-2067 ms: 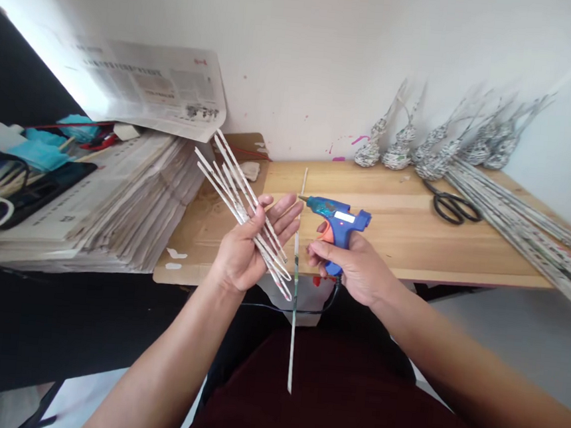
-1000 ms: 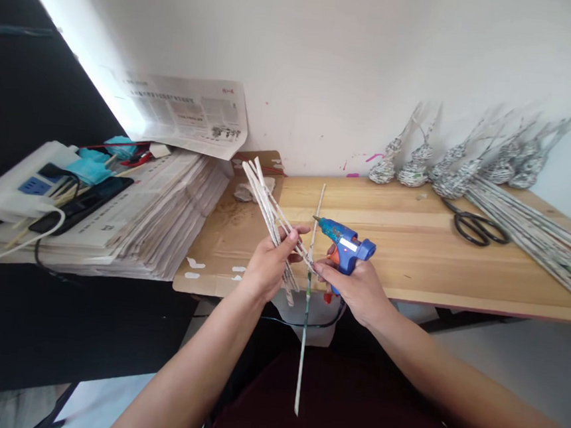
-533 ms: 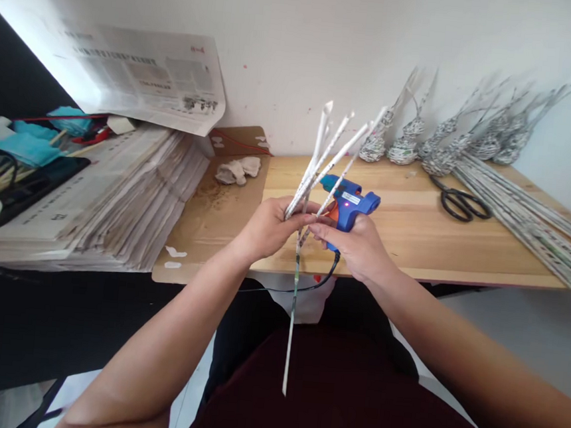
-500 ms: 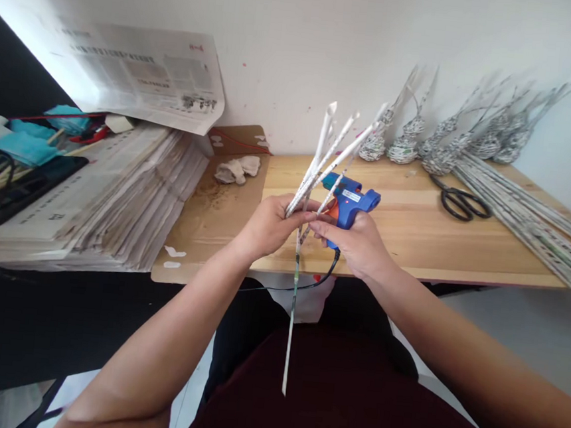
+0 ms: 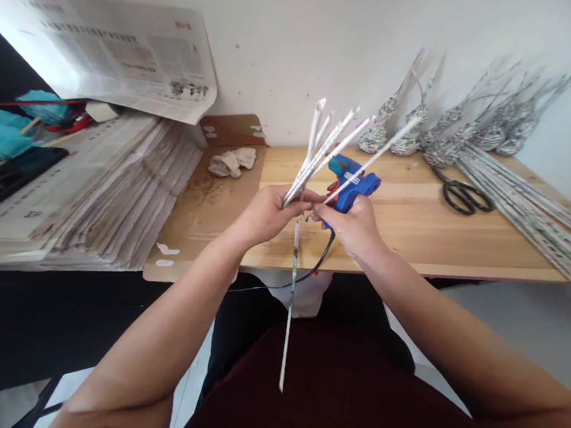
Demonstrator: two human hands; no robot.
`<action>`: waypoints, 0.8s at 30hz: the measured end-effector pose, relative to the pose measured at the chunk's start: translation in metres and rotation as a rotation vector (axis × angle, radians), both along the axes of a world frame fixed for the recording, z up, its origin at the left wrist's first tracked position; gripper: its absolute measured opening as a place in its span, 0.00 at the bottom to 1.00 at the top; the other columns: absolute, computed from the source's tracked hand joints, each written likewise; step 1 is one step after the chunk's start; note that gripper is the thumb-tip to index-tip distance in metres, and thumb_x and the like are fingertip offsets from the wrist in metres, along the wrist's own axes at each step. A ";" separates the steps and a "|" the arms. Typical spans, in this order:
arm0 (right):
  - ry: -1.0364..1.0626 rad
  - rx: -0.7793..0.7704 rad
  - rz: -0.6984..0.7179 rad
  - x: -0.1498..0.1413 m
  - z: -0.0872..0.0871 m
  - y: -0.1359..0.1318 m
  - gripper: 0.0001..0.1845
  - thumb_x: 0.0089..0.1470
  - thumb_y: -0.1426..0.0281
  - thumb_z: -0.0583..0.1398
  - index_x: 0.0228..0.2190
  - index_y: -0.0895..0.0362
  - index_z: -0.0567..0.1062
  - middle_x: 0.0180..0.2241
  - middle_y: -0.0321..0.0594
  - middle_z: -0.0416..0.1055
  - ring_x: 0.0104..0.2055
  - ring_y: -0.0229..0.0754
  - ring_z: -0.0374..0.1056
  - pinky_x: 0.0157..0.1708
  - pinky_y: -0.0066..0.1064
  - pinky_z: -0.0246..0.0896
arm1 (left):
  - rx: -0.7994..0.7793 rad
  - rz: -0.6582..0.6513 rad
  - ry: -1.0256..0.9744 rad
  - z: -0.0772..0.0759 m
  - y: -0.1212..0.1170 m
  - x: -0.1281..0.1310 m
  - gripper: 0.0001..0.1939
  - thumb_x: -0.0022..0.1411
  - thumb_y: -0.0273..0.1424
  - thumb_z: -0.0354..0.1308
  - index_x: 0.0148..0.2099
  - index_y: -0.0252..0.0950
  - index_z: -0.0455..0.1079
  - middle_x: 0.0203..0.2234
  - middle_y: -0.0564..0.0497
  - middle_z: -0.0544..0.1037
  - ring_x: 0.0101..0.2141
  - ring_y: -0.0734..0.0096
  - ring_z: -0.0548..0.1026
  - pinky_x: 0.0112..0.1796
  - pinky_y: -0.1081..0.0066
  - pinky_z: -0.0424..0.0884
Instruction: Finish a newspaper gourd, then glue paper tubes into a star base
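My left hand [image 5: 270, 216] is closed around a bundle of white rolled newspaper tubes [image 5: 315, 160], their open ends fanning up and away from me. One thin tube [image 5: 290, 308] hangs down from beneath the fingers toward my lap. In my right hand [image 5: 351, 230] is a blue hot glue gun [image 5: 358, 187], its handle partly hidden by the palm and its nozzle end pointing left. The thumb and fingertips of that hand also pinch a single paper tube [image 5: 375, 158], which slants up to the right. Both hands' fingertips meet near the tubes' crossing point.
Several woven paper gourd shapes [image 5: 449, 145] stand along the wall. Black scissors [image 5: 467, 196] and long paper tubes [image 5: 530, 209] lie on the right of the wooden table [image 5: 427, 243]. Stacked newspapers [image 5: 112, 192] and a crumpled cloth [image 5: 232, 163] are leftward. The gun's cord [image 5: 318, 263] crosses the table edge.
The tube at my right fingertips has swung out to the right, away from the bundle. The view has shifted slightly; my left hand still grips the bundle.
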State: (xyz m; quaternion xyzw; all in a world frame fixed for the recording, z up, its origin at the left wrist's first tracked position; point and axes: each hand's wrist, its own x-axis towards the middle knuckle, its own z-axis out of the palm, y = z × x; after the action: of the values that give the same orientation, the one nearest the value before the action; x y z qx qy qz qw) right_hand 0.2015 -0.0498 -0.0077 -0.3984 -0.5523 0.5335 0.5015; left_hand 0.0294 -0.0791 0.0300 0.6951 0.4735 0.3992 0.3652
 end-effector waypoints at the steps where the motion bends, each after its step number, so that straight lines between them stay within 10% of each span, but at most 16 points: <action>1: -0.002 -0.006 -0.013 0.001 -0.001 0.002 0.21 0.43 0.64 0.69 0.36 0.52 0.66 0.29 0.33 0.74 0.27 0.40 0.73 0.24 0.31 0.65 | 0.005 0.039 0.012 -0.001 0.000 -0.002 0.10 0.61 0.31 0.61 0.43 0.38 0.80 0.37 0.49 0.83 0.37 0.68 0.78 0.43 0.68 0.72; 24: 0.011 -0.037 -0.018 -0.004 -0.015 0.011 0.22 0.44 0.64 0.68 0.37 0.52 0.64 0.28 0.32 0.73 0.25 0.39 0.74 0.22 0.30 0.66 | -0.067 0.291 -0.021 -0.018 0.000 -0.017 0.08 0.60 0.28 0.58 0.40 0.33 0.77 0.33 0.46 0.81 0.30 0.71 0.78 0.38 0.67 0.77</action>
State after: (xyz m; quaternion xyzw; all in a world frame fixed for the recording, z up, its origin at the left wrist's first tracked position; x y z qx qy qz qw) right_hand 0.1980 -0.0392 -0.0226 -0.4096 -0.5359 0.5413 0.5020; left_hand 0.0121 -0.0792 0.0116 0.6022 0.5784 0.4392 0.3315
